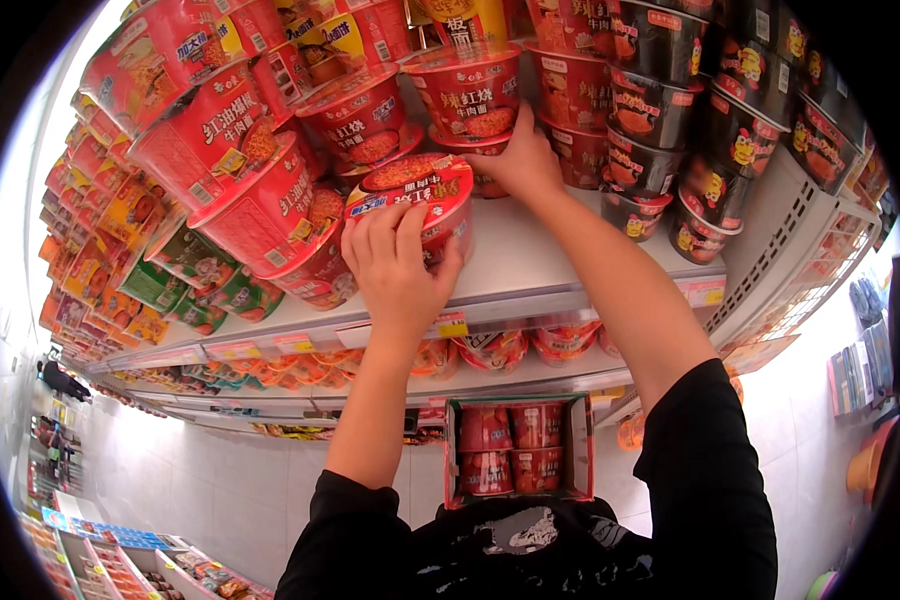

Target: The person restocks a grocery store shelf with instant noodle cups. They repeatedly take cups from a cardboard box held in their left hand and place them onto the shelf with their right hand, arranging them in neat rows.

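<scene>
My left hand [394,255] grips a red instant-noodle bowl [446,217] near the shelf's front edge. The bowl's printed lid tilts towards me, and my thumb presses its right side. Farther back, my right hand [521,161] holds the right side of a stack of red noodle bowls, its thumb across the lower bowl. The upper bowl [465,94] of that stack shows its printed front; the lower one is partly hidden by my hand. Both bowls rest on a white metal shelf [510,247]. Below, an open carton [452,450] contains several red bowls.
Red noodle bowls [229,139] stand stacked to the left, with green ones [195,281] beyond them. Black bowls [649,105] are stacked on the right beside a perforated side panel [757,247]. Price tags [451,325] line the shelf edge. Lower shelves hold more bowls [491,349].
</scene>
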{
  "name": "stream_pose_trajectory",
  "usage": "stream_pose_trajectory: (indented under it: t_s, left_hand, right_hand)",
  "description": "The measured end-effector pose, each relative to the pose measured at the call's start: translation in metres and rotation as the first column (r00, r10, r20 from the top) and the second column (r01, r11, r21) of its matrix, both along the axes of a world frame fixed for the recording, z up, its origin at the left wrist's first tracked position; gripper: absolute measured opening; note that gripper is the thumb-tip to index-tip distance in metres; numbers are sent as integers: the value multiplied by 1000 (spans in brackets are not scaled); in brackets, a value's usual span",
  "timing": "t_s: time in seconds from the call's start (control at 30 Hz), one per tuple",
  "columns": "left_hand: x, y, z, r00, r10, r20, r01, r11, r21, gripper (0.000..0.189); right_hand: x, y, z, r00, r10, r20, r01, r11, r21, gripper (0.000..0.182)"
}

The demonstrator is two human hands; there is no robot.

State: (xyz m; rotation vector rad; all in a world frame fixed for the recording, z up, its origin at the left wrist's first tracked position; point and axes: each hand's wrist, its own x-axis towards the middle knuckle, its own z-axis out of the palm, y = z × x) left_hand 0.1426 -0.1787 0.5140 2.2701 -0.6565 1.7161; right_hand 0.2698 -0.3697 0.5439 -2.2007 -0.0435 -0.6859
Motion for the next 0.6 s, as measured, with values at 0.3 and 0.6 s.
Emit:
stream_pose_trajectory:
  t_s: [0.3,0.6]
  left_hand:
    - [-1,1,1,1000,0,-6,0,1000,1,50]
    - [-2,-1,0,1000,-4,-5,4,1000,-1,50]
  right_hand:
    - [-20,-2,6,999,-7,40,8,1000,-13,106]
    - [-32,-10,13,987,-10,160,6,1000,22,94]
